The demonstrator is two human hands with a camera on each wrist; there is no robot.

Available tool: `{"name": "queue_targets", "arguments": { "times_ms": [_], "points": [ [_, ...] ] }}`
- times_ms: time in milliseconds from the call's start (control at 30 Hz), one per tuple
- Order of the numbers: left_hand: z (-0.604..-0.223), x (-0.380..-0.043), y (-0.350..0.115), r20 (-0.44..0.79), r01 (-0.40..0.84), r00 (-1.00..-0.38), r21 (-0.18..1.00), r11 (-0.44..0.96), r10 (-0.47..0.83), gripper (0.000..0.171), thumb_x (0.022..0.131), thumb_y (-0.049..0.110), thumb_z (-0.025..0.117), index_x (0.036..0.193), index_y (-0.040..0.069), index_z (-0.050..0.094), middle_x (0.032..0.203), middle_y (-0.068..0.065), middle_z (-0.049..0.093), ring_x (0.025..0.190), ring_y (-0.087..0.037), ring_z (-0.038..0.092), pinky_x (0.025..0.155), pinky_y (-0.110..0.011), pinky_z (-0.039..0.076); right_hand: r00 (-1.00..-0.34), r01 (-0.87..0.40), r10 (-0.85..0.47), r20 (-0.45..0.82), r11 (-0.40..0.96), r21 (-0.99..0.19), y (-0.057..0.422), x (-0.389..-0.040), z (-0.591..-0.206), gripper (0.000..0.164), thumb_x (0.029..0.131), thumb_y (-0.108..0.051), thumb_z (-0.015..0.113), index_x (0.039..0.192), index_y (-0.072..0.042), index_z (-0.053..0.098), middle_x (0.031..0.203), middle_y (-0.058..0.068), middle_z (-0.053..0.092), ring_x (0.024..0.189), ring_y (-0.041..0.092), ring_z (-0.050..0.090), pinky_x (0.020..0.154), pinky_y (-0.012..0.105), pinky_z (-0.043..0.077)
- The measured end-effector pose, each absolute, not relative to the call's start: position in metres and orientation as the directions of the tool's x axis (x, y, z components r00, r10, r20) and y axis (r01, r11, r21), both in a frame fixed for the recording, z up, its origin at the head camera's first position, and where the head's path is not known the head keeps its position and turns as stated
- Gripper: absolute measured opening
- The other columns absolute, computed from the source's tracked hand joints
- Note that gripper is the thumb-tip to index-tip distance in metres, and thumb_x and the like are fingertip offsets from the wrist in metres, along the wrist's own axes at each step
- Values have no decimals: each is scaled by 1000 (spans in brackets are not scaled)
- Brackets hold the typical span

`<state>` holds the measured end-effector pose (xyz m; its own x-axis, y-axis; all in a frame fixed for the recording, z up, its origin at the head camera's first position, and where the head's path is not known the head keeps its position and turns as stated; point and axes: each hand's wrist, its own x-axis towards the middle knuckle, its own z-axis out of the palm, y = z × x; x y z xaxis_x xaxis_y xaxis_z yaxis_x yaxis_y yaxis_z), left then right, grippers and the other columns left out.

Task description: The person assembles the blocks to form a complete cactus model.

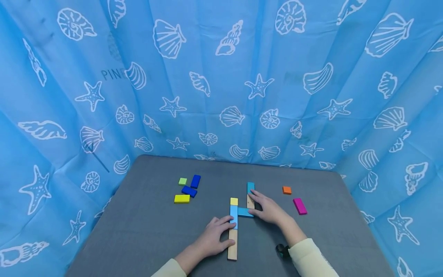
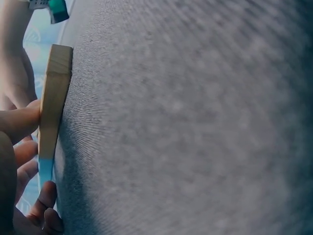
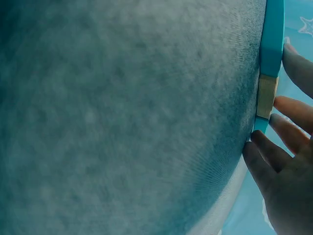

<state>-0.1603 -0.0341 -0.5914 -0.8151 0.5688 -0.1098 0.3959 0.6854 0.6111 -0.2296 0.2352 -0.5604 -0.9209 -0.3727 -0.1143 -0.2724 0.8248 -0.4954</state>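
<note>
A column of blocks lies on the grey table: a small yellow square [image 1: 233, 201], a light blue block [image 1: 233, 211] and a plain wooden block [image 1: 232, 251]. My left hand [image 1: 212, 237] touches it from the left, fingertips on the light blue block and thumb on the wood. A blue crosspiece [image 1: 244, 212] spans from this column to a second wooden block [image 1: 250, 201], with a teal block [image 1: 250, 186] at its far end. My right hand [image 1: 271, 209] reaches from the right, thumb by the crosspiece and fingers spread along the wood and teal pieces [image 3: 272, 44].
To the left lie a green square [image 1: 182, 181], two dark blue blocks [image 1: 195, 181] and a yellow block [image 1: 182, 199]. An orange square [image 1: 287, 190] and a magenta block [image 1: 300, 206] lie right. A small black object [image 1: 282, 250] is by the right wrist. A shell-patterned curtain [image 1: 214, 77] surrounds the table.
</note>
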Motion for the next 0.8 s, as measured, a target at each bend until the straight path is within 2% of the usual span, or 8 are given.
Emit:
{"name": "queue_targets", "arguments": {
  "times_ms": [167, 267, 433, 500, 567, 633, 800],
  "points": [
    [-589, -161, -33, -111, 390, -817, 616, 684, 566, 55, 95, 51, 65, 146, 32, 54, 158, 11, 42, 120, -18, 47, 101, -46, 46, -926, -234, -348, -144, 830, -506, 234, -230, -561, 69, 95, -45, 69, 153, -14, 46, 164, 9, 34, 147, 38, 36, 114, 60, 33],
    [-588, -162, -33, -89, 377, -821, 657, 653, 564, 53, 96, 51, 64, 144, 31, 56, 155, 9, 45, 126, -19, 49, 104, -48, 46, -928, -226, -342, -150, 833, -505, 233, -231, -561, 70, 94, -45, 69, 152, -14, 47, 164, 8, 34, 147, 38, 36, 114, 60, 33],
    [-582, -169, -40, 79, 371, -876, 742, 559, 476, 47, 96, 39, 69, 139, 22, 61, 143, -1, 53, 109, -17, 59, 89, -36, 52, -928, -227, -341, -148, 836, -499, 231, -231, -561, 70, 94, -44, 70, 152, -14, 47, 164, 9, 34, 147, 38, 35, 114, 60, 33],
    [-581, -174, -47, 184, 372, -914, 736, 566, 362, 44, 94, 31, 72, 135, 17, 64, 136, -4, 57, 103, -19, 59, 85, -36, 52, -928, -230, -342, -145, 835, -500, 231, -231, -561, 70, 94, -43, 70, 153, -13, 46, 164, 9, 34, 147, 39, 35, 114, 60, 33],
    [-582, -181, -56, 271, 337, -941, 717, 610, 202, 43, 91, 27, 76, 131, 14, 65, 130, -5, 59, 108, -22, 58, 90, -42, 52, -928, -234, -345, -139, 832, -502, 231, -231, -561, 70, 94, -42, 70, 153, -13, 46, 164, 9, 34, 147, 39, 35, 114, 60, 33],
    [-585, -189, -66, 330, 268, -943, 704, 657, 31, 45, 88, 25, 79, 129, 10, 65, 127, -9, 59, 114, -28, 56, 96, -50, 48, -927, -241, -350, -134, 830, -503, 232, -231, -560, 69, 94, -41, 70, 153, -13, 46, 164, 9, 33, 147, 39, 35, 115, 59, 33],
    [-594, -204, -93, 290, 3, -907, 730, 683, -306, 64, 83, 28, 84, 135, 5, 55, 133, -18, 50, 119, -37, 43, 101, -57, 35, -922, -259, -367, -125, 823, -505, 233, -230, -561, 69, 94, -41, 70, 152, -12, 46, 164, 10, 34, 147, 40, 35, 114, 60, 33]
  ]
}}
